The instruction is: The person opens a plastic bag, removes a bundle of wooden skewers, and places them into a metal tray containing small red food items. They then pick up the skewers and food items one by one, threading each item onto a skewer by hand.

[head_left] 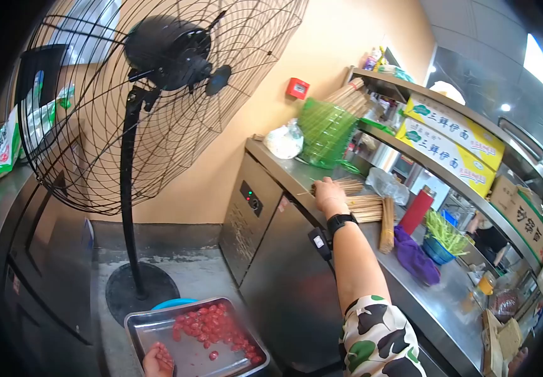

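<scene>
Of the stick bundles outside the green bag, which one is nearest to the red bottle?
The upright-looking bundle between the red bottle and the neighbouring sticks; it runs crosswise to them and is farther from the right hand.

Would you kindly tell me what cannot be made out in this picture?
Head view:
Right hand: any grip on sticks, hidden by the hand itself.
Left hand: wrist cut off by bottom edge.
Blue object: partly hidden by metal tray.
Control panel: markings too small.
</scene>
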A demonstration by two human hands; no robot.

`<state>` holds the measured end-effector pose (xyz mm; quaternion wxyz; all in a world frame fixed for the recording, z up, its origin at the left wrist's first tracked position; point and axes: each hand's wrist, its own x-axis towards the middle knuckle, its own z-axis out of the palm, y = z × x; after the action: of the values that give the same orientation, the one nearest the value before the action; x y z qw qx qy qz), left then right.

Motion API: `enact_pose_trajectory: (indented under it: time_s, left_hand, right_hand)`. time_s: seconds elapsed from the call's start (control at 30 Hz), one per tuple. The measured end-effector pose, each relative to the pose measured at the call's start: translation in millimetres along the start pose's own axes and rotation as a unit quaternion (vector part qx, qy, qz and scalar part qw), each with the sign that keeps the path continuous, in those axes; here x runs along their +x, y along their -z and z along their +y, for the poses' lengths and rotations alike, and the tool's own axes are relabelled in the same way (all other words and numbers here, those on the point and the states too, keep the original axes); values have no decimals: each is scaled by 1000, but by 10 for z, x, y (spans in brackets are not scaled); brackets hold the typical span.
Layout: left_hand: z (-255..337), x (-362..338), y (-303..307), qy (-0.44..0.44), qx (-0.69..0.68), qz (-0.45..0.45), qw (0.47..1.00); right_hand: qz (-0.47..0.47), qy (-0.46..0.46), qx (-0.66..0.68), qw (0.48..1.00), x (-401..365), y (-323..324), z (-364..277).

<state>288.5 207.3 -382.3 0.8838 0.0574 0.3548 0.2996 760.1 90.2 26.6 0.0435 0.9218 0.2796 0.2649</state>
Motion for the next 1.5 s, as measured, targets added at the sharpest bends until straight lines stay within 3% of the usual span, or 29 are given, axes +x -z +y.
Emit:
enact_pose_trajectory:
  time_s: [0.2, 0.3, 0.4, 0.5, 0.53, 0.57, 0.63, 0.67, 0.7, 0.77, 0.87, 0.97, 1.07, 1.1, 1.13, 1.17, 1.2, 1.23, 1.3, 1.4, 1.5]
  left_hand:
    - [38, -50, -62, 1, -21, 2, 1000]
    - [32, -59, -56, -3, -16, -3, 1000]
    - [57, -105, -60, -10, -16, -12, 1000]
    - [38, -10, 19, -26, -33, 3, 999]
    - [21, 8, 60, -31, -41, 11, 999]
    - [28, -36, 47, -30, -36, 4, 999]
    - [48, -119, -29, -28, -30, -12, 999]
    - [29, -113, -22, -28, -35, -11, 999]
    - [15, -73, -11, -27, -40, -10, 999]
    - [-19, -17, 16, -25, -39, -14, 999]
    - [-54, -46, 24, -25, -31, -17, 999]
    - [-45, -88, 25, -27, -34, -20, 999]
    - [-42, 56, 146, -22, -34, -39, 998]
    - [-24, 27, 138, -25, -33, -32, 999]
    - [-27, 17, 115, -29, -34, -25, 999]
    - [-42, 18, 79, -24, -31, -30, 999]
    - [-38, -1, 64, -20, -26, -33, 999]
    - [-17, -38, 95, -17, -20, -30, 999]
    - [-21, -22, 158, -15, -15, -37, 999]
    - [11, -103, 61, -27, -4, -59, 998]
    - [41, -352, -140, -51, 27, -78, 995]
  right_hand:
    - [101, 13, -89, 991, 67, -148, 26]
    - [83, 4, -47, 995, -36, -47, 53]
    - [242, -101, 118, 958, -127, 204, 59]
    - [408, -163, 319, 840, 302, 209, 679]
    - [318, -184, 546, 753, 265, 358, 823]
    - [208, -191, 735, 616, 200, 536, 929]
    - [83, -154, 873, 455, -80, 773, 1129]
    - [91, -177, 890, 410, -197, 838, 1138]
    - [113, -234, 886, 384, -179, 738, 1261]
    - [103, -266, 891, 353, -195, 490, 1597]
    - [69, -294, 910, 284, -432, 654, 1573]
    - [6, -231, 938, 260, -846, 1083, 1352]
    - [36, -58, 981, 181, -1646, 1275, 1042]
    - [84, -2, 969, 234, -2035, 1347, 796]
    - [163, 25, 925, 344, -2375, 1346, 522]
    - [139, 42, 904, 403, -2665, 1320, 281]
    - [15, 108, 907, 407, -2777, 1162, 254]
    - [-32, 8, 937, 348, -2949, 1148, 31]
    - [-59, -62, 929, 360, -2949, 901, -96]
    - [-55, -1, 908, 416, -2952, 736, -441]
    - [-216, -42, 905, 365, -3010, 629, -734]
